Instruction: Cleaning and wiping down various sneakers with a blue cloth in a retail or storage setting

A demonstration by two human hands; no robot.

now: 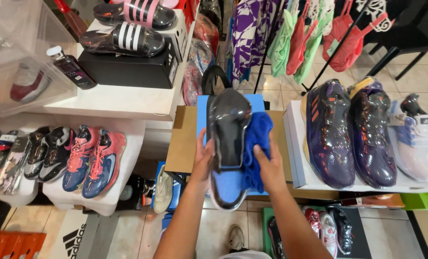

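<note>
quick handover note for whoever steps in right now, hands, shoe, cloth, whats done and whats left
Left hand: holds the wrapped dark shoe by its side, sole facing up.
Right hand: presses a blue cloth against the shoe's other side.
Shoe sits over a blue box and a cardboard box.
Done: cloth is on the shoe; how much has been wiped cannot be told.
Left: likely the rest of the shoe's surface. Purple shoes on the white box to the right are untouched by either hand.
</note>
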